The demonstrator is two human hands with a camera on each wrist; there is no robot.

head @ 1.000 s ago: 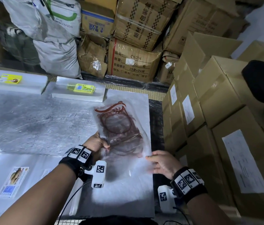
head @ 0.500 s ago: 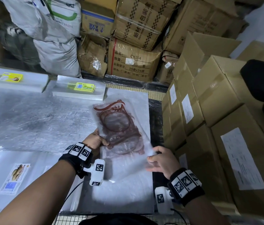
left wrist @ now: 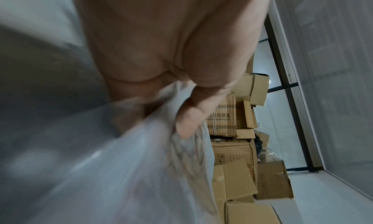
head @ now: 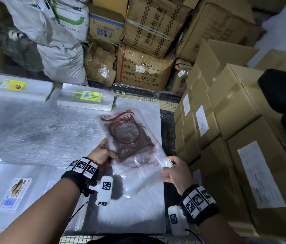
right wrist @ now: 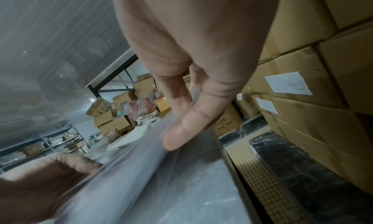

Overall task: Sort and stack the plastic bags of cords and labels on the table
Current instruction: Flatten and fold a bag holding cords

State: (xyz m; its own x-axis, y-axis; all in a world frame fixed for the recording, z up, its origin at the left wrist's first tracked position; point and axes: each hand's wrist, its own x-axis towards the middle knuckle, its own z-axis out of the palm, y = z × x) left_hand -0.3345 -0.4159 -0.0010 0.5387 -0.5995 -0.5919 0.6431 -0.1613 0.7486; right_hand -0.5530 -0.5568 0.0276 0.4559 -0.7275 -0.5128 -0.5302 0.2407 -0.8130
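Note:
A clear plastic bag (head: pixel 131 140) printed in dark red hangs a little above the table, held at both lower sides. My left hand (head: pixel 103 152) pinches its left edge, thumb on top; in the left wrist view the fingers (left wrist: pixel 187 125) curl round crumpled plastic (left wrist: pixel 141 163). My right hand (head: pixel 174 170) pinches the bag's right lower corner; the right wrist view shows a finger (right wrist: pixel 181 131) on the film's edge (right wrist: pixel 141 163). Two stacks of clear bags with yellow labels (head: pixel 89 96) (head: pixel 12 84) lie at the table's far side. Another stack with a fish label (head: pixel 16 194) lies near left.
The table (head: pixel 33 129) has a silvery film cover, with a white sheet (head: pixel 147 217) under the held bag. Cardboard boxes (head: pixel 244 138) stand close along the right side and behind the table (head: pixel 145 67). Grey sacks (head: pixel 59 55) lean at the back left.
Both hands have lifted the red-printed bag off the white sheet and tilted it. The right hand went from lying flat on the sheet to pinching the bag's corner.

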